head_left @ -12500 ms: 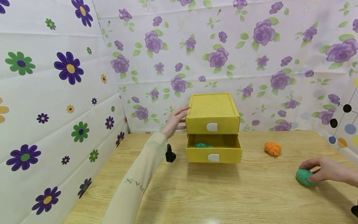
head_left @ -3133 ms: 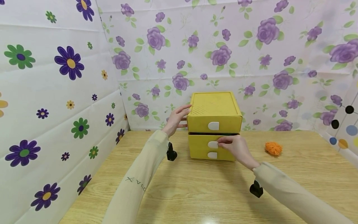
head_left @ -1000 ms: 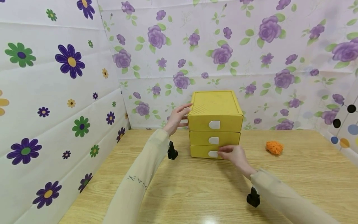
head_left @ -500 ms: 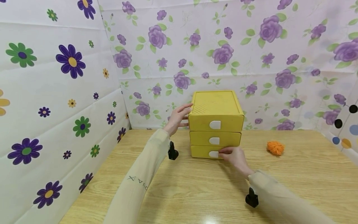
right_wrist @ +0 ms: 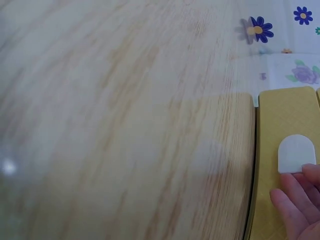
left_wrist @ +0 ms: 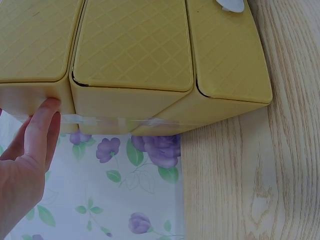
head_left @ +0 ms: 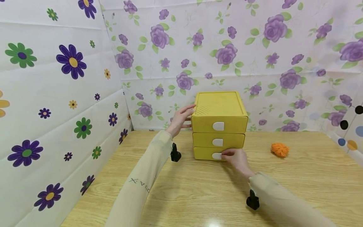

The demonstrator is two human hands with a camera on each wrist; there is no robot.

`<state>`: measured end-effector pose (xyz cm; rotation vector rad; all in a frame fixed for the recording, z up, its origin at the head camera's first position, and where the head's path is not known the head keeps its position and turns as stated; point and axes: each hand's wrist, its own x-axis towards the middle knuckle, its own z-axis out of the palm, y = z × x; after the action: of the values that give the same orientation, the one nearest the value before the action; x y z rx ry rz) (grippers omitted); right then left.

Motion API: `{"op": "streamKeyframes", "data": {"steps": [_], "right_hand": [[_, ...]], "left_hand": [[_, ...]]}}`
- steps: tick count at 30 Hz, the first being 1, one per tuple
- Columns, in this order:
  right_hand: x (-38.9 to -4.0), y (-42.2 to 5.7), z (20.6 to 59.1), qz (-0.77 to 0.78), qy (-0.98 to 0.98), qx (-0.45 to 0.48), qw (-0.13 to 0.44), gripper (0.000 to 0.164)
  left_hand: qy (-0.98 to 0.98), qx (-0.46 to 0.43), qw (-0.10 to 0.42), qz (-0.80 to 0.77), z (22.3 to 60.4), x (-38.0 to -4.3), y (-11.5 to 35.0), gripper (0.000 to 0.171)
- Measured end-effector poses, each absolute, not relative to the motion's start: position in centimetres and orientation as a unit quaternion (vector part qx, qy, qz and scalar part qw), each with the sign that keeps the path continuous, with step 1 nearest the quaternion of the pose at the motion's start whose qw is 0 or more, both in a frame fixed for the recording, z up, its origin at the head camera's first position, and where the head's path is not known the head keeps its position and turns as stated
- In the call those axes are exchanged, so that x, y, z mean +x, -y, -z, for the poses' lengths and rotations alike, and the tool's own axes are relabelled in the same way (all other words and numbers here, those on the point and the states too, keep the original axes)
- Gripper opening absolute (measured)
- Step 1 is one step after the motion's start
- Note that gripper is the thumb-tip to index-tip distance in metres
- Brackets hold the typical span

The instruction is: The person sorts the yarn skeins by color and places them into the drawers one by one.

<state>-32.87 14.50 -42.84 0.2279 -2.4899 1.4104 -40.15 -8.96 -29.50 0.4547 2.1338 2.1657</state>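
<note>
A yellow three-drawer cabinet (head_left: 220,104) stands against the back cloth, all its drawers pushed in. My left hand (head_left: 178,120) rests its extended fingers on the cabinet's left side near the top; in the left wrist view the index fingertip touches the yellow side wall (left_wrist: 35,95). My right hand (head_left: 239,160) is at the bottom drawer (head_left: 204,153) and pinches its white handle (head_left: 216,156) by the right edge. Thumb and fingers meet that handle (right_wrist: 297,152) in the right wrist view, where part of the hand is cut off. The drawers' contents are hidden.
An orange yarn ball (head_left: 280,149) lies on the wooden table (head_left: 187,195) to the right of the cabinet. Flowered cloth (head_left: 158,63) hangs behind and on the left. A black camera (head_left: 252,200) hangs under the right wrist, another black camera (head_left: 175,152) by the left.
Earlier my right hand held a green yarn ball and the middle drawer stood open with green yarn inside. That drawer was then shut, and my right hand moved down to the bottom handle.
</note>
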Motion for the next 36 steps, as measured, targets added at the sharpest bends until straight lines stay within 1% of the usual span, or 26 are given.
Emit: {"op": "streamKeyframes", "data": {"steps": [11, 18, 25, 36], "right_hand": [[-33.0, -14.7, 43.0, -0.492, 0.859, 0.069, 0.124, 0.005], [-32.6, -15.0, 43.1, -0.48, 0.865, 0.082, 0.119, 0.004], [-31.9, -15.1, 42.9, -0.48, 0.866, 0.092, 0.106, 0.004], [-30.9, -15.3, 42.8, -0.458, 0.876, 0.102, 0.116, 0.004]], "left_hand": [[-0.693, 0.146, 0.036, -0.706, 29.4, -40.1, 8.8, 0.036], [-0.694, 0.147, 0.037, -0.704, 29.3, -40.0, 8.8, 0.039], [-0.696, 0.148, 0.035, -0.702, 29.4, -40.0, 8.9, 0.037], [-0.696, 0.14, 0.035, -0.703, 29.4, -40.0, 8.8, 0.035]]}}
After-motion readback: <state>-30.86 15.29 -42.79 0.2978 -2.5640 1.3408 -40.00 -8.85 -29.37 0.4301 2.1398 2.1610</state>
